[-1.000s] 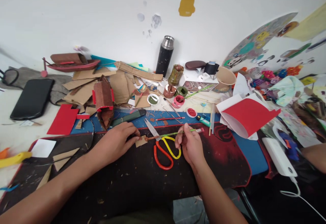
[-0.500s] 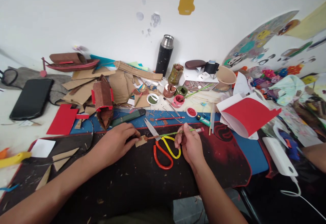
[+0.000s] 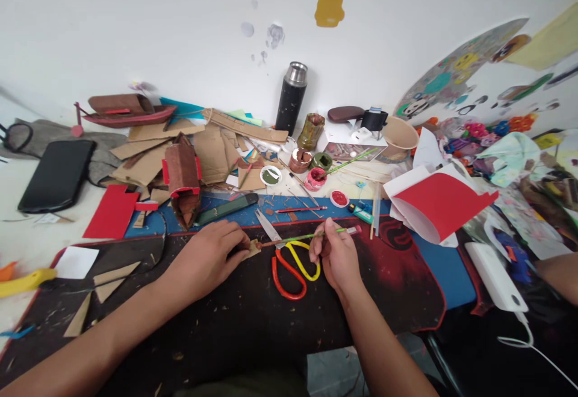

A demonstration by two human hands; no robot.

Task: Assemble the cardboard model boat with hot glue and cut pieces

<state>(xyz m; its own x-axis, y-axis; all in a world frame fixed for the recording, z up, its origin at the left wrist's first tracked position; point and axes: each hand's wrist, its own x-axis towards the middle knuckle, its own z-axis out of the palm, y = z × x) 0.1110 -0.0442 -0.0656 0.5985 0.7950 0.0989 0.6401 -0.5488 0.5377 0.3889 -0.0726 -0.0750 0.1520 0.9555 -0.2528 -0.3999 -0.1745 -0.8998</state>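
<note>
My right hand [image 3: 335, 255] is closed around a thin green paintbrush [image 3: 295, 238], whose brown-tipped end points left. Between the fingers of my left hand [image 3: 210, 255] is a small piece of cardboard [image 3: 253, 249], partly hidden by them. The brush tip meets the cardboard's upper edge, where brown paint shows. Under the brush lie open scissors [image 3: 289, 273] with one orange and one yellow handle, on the black mat [image 3: 226, 331].
Paint pots [image 3: 301, 159] stand beyond the hands, near a black flask [image 3: 292, 97]. A brown model boat [image 3: 182, 174] and cardboard scraps [image 3: 212, 153] lie at the left. Red paper [image 3: 451, 201] and a white power strip [image 3: 494, 276] are at the right. Another person's arm [image 3: 560, 276] shows at the right edge.
My left fingers have shifted slightly and now cover more of the cardboard, which appears tilted. The right hand and the scissors have stayed almost still.
</note>
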